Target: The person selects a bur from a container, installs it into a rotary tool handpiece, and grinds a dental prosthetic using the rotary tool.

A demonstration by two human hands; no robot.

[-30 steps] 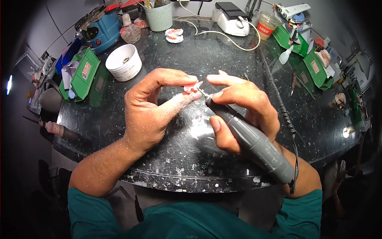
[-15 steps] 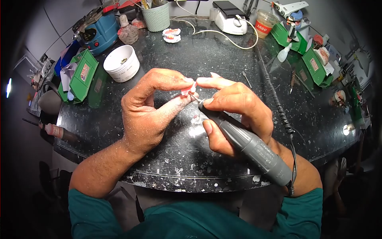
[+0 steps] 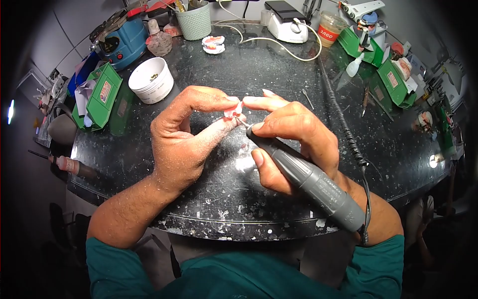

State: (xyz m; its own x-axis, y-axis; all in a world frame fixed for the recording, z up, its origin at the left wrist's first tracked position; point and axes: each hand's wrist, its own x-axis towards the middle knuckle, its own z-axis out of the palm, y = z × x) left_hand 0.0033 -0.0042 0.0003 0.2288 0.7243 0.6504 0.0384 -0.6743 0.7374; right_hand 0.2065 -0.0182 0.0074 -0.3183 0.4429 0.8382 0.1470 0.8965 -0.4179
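Note:
A small pink piece (image 3: 233, 111), with white dust on it, is pinched between the thumb and forefinger of my left hand (image 3: 180, 142). Fine powder coats those fingers. My right hand (image 3: 300, 137) is wrapped round a grey rotary handpiece (image 3: 318, 184), held like a pen. Its thin metal bit (image 3: 242, 121) points up and left and meets the lower right side of the piece; exact contact is too small to tell. The tip of my right forefinger is at the piece's right side. A black coiled cord (image 3: 343, 119) runs beside the right hand.
On the dark, speckled table (image 3: 199, 214) stand a white tub (image 3: 152, 89), a dental model (image 3: 213, 45), a white device (image 3: 287, 31) and a cup (image 3: 329, 31). Green bins (image 3: 103, 94) lie at both sides. A blue machine (image 3: 122, 47) is at the back left.
The bit, the handpiece and my right hand have moved left. My right forefinger has come to the pink piece, which my left hand has shifted slightly left and turned.

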